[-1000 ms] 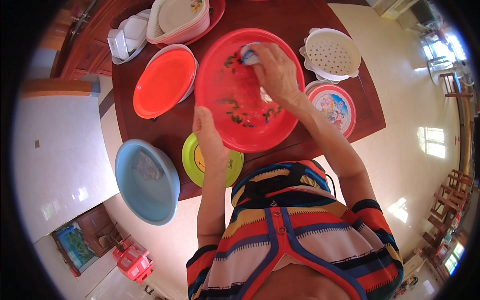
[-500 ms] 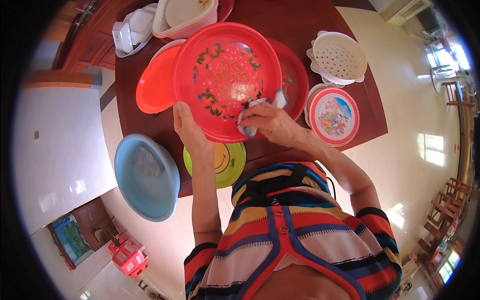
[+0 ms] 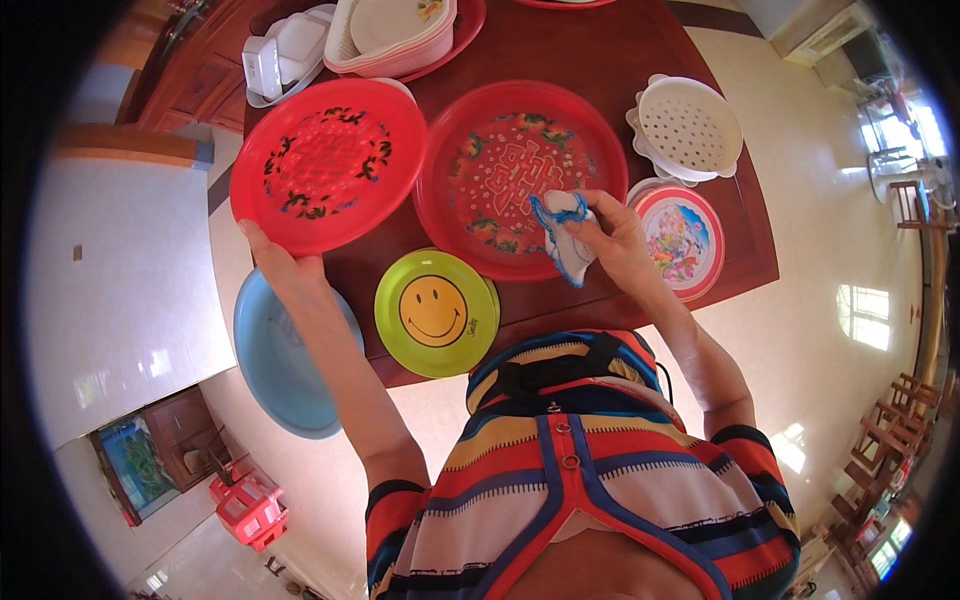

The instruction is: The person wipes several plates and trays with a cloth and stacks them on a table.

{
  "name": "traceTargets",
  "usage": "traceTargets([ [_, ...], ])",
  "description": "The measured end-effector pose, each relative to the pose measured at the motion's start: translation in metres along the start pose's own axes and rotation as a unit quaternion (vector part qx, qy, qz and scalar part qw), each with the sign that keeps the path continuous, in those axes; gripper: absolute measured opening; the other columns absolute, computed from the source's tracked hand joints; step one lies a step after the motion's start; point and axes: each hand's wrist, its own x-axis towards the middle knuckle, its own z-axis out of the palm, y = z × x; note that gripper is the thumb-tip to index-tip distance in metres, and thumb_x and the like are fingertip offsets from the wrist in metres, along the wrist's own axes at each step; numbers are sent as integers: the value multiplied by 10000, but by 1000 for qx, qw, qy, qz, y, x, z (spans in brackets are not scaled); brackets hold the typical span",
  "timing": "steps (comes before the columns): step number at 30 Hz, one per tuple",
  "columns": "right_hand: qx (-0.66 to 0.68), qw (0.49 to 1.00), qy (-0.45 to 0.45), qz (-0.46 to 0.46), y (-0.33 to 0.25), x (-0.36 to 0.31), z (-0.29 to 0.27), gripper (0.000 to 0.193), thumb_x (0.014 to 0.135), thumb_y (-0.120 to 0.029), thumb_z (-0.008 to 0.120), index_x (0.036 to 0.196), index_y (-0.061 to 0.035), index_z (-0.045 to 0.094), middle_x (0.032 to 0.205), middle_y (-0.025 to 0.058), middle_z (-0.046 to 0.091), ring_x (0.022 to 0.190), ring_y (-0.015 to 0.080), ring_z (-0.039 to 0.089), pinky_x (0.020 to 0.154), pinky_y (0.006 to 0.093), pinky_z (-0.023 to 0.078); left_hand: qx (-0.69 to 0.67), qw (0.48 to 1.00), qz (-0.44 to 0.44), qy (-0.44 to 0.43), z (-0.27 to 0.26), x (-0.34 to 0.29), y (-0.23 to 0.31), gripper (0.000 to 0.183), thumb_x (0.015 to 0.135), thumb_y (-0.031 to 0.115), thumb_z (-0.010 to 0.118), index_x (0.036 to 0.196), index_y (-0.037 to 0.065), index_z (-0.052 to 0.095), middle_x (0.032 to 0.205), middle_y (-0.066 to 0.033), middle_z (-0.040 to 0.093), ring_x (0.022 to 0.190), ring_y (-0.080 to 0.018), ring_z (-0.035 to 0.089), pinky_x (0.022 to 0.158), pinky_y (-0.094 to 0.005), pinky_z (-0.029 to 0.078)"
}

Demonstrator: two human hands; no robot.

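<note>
My left hand (image 3: 275, 262) grips the near rim of a red plate with a dark leaf pattern (image 3: 328, 165), held over the left side of the dark wooden table (image 3: 590, 45). My right hand (image 3: 610, 235) holds a white cloth with blue trim (image 3: 562, 228) over the near right edge of a larger red patterned plate (image 3: 500, 180) lying flat on the table. A yellow-green plate with a smiling face (image 3: 436, 312) sits at the table's near edge between my arms.
A white colander bowl (image 3: 688, 128) and a pink-rimmed picture plate (image 3: 682, 240) lie at right. White dishes in a basket (image 3: 395, 35) and white containers (image 3: 275, 60) stand at the back. A light blue basin (image 3: 275, 355) is below my left arm, off the table.
The leaf-pattern plate has moved from in front of me to the left in my left hand, uncovering the larger red plate. My right hand with the cloth moved right and down.
</note>
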Motion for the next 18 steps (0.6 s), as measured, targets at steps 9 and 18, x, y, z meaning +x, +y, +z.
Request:
traceTargets([
  [9,75,996,17,50,12,-9,-12,242,867,-75,591,1103,-27,569,871,13,616,790,69,574,706,230,464,8,1000,-14,9,-24,38,-11,483,959,370,414,1327,59,381,1319,-124,461,1192,-318,466,932,-509,450],
  [18,-27,998,45,41,22,5,-9,311,836,-128,636,1123,-32,566,956,59,609,857,128,588,744,260,470,94,992,-71,54,-47,56,-11,461,919,333,538,1261,35,455,1194,-112,551,1044,-249,555,801,-402,507],
])
